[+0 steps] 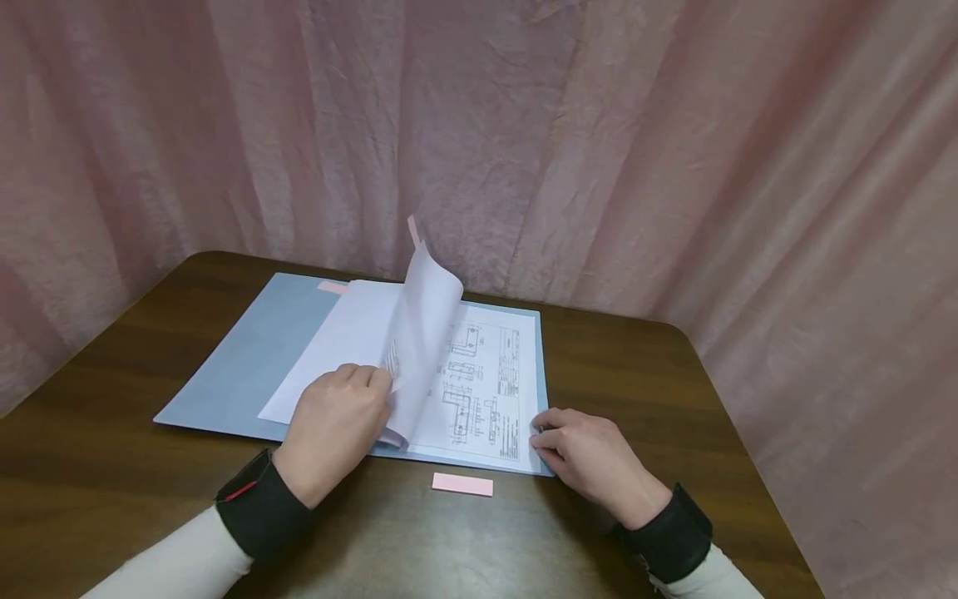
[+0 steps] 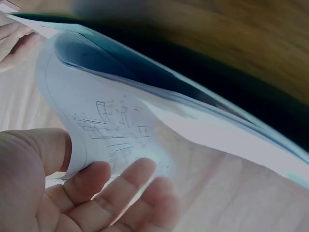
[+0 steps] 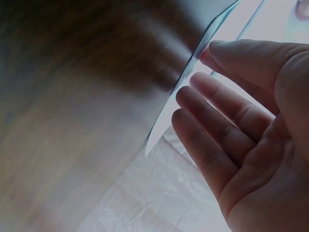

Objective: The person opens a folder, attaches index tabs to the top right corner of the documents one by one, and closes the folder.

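A light blue folder (image 1: 239, 349) lies spread on the table with white paper sheets in it. In the head view my left hand (image 1: 340, 424) pinches the near part of a lifted sheet (image 1: 427, 333), which stands curled up over the folder's middle. In the left wrist view this hand (image 2: 96, 188) has its thumb and index finger on the sheet's edge, other fingers loosely bent. A technical drawing (image 1: 479, 391) shows on the page beneath. My right hand (image 1: 591, 453) rests its fingertips at the folder's right edge; in the right wrist view, its other fingers (image 3: 212, 140) extend loosely.
A pink sticky note strip (image 1: 462, 484) lies on the wooden table (image 1: 621, 358) in front of the folder. Pink tabs stick out from the lifted sheet's top and at the left page's upper corner (image 1: 333, 287). A pink curtain (image 1: 479, 150) hangs behind the table.
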`<state>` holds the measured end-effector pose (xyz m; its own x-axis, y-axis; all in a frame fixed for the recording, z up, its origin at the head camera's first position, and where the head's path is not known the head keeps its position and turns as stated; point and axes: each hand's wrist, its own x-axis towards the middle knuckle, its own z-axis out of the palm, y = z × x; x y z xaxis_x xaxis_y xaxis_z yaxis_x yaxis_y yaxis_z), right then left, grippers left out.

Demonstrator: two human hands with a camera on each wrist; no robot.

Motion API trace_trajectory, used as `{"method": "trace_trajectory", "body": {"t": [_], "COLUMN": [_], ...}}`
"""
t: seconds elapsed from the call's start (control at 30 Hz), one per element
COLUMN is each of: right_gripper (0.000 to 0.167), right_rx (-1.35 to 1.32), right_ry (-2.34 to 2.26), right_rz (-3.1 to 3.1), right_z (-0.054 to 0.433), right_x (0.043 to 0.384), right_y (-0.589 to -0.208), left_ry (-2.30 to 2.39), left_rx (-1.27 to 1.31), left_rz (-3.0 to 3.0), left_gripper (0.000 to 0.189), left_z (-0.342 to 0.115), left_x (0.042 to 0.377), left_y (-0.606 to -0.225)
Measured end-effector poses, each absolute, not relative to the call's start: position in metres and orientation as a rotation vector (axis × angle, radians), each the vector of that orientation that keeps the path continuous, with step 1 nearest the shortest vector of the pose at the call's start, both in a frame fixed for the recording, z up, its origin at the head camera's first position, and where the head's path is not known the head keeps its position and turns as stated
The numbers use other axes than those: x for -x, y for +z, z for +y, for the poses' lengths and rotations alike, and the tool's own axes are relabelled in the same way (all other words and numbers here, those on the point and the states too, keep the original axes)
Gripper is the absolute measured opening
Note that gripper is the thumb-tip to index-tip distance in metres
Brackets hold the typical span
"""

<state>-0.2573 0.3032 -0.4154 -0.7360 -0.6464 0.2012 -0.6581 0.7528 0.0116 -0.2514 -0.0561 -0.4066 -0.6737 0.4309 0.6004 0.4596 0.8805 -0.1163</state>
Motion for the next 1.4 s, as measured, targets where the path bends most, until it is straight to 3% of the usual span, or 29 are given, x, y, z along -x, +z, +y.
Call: {"method": "trace_trajectory", "body": {"t": [0.5, 0.63, 0.83, 1.13, 1.27, 1.4], "right_gripper": [0.022, 0.022, 0.023, 0.022, 0.023, 0.023], "right_rx": [-0.984, -0.983, -0.978, -0.997, -0.988, -0.989], "right_ry": [0.083, 0.088, 0.086, 0.095, 0.102, 0.104], "right_rz": [-2.824, -2.818, -2.816, -2.814, -2.830, -2.837], "right_z": [0.302, 0.302, 0.300, 0.297, 0.295, 0.295], "right_x": [0.259, 0.259, 0.260, 0.261, 0.259, 0.255], "right_y": [-0.412, -0.412, -0.412, -0.414, -0.415, -0.415], "left_ry": [-0.001, -0.042, 0.022, 0.124, 0.151, 0.272], "left_rx": [0.582, 0.595, 0.669, 0.853, 1.006, 0.992], "left_rz": [-2.422, -2.436, -2.529, -2.498, -2.562, -2.691], "left_gripper": [0.024, 0.033, 0.063, 0.039, 0.042, 0.045], "left_z": [-0.070, -0.072, -0.070, -0.030, -0.009, -0.001], "left_x": [0.254, 0.256, 0.260, 0.267, 0.274, 0.277], "left_y": [-0.411, -0.413, -0.410, -0.402, -0.404, -0.409]}}
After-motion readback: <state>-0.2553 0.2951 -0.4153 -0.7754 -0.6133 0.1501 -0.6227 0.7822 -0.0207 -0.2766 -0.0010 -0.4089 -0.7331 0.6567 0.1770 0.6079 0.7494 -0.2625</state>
